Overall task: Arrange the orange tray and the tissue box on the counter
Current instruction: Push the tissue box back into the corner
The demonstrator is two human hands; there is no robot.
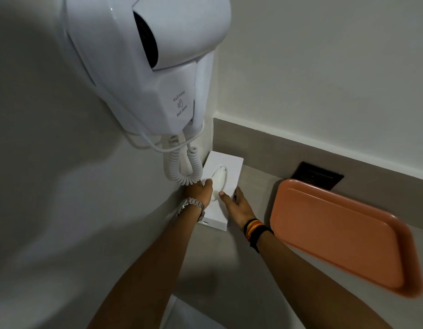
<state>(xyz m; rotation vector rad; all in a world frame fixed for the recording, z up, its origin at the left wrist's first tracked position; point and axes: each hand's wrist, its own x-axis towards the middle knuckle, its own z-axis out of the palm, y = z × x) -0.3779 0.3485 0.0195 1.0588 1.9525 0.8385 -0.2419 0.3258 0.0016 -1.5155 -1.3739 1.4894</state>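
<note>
A white tissue box [225, 168] lies flat on the grey counter [229, 262], pushed into the corner against the left wall. My left hand [199, 191] grips its left side, thumb on the top near the oval slot. My right hand [236, 205] holds its right side, thumb on top and fingers down the edge. The orange tray [343, 236] lies flat on the counter to the right of the box, empty, apart from both hands.
A white wall-hung hair dryer [146, 55] juts out above the box, and its coiled cord [184, 169] hangs down to the box's left edge. A dark socket plate [317, 175] sits in the grey backsplash behind the tray. The counter's front edge runs at bottom centre.
</note>
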